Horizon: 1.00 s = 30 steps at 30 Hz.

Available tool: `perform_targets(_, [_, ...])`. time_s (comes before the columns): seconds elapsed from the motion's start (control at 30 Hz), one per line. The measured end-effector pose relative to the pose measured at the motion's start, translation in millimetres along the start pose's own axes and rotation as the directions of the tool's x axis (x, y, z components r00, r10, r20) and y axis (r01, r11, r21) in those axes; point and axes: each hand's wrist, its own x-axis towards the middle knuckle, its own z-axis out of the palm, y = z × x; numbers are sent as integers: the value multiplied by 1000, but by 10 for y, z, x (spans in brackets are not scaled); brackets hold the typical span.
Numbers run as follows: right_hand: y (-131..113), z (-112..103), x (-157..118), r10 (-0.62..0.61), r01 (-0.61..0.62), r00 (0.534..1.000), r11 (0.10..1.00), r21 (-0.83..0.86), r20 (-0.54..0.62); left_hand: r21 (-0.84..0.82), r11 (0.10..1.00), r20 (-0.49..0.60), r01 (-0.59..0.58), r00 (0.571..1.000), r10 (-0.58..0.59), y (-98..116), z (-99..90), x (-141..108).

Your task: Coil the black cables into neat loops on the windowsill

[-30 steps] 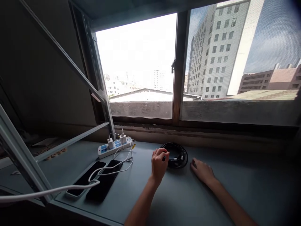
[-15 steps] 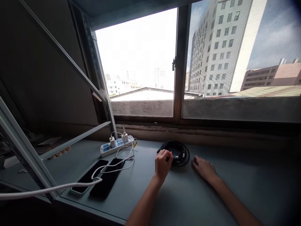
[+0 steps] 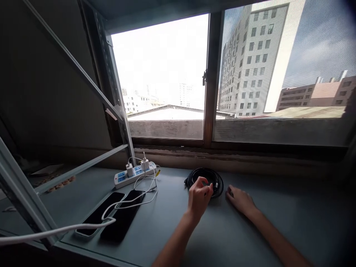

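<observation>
A coil of black cable lies on the grey-blue tabletop, with a small white label near its right side. My left hand is over the coil's near edge. Its index finger is raised and bent, apart from the thumb, and the other fingers curl in; I see nothing held. Just right of the coil, my right hand rests low at the tabletop with its fingers bent together. A dark spot shows at its fingertips, too small to make out as an object or shadow.
To the left, a white power strip holds two white chargers. Their white cables run across two dark-screened phones. A metal frame stands at the left. A window rises behind the table.
My left hand has moved right across the coil's near side, and its index finger has lifted away from the thumb. The right hand stays almost in place. The view has shifted slightly.
</observation>
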Motion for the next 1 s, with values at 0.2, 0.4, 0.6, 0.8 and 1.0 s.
perform_targets(0.2, [56,13,24,12,-13,1000,1000,12,17,-59,993,51,-103,993,106,162,14,-16])
perform_targets(0.4, [115,97,75,72,-72,997,997,-17,2,-78,994,95,-78,992,85,157,23,-27])
perform_targets(0.6, [72,132,104,153,-154,988,987,-44,-23,-52,999,95,11,995,-6,81,34,-51])
perform_targets(0.8, [54,117,108,196,-197,980,980,-5,-38,-36,999,123,38,992,-33,58,52,-63])
perform_targets(1.0, [13,93,100,231,-231,971,973,8,-55,-44,997,149,64,987,-57,55,43,-38])
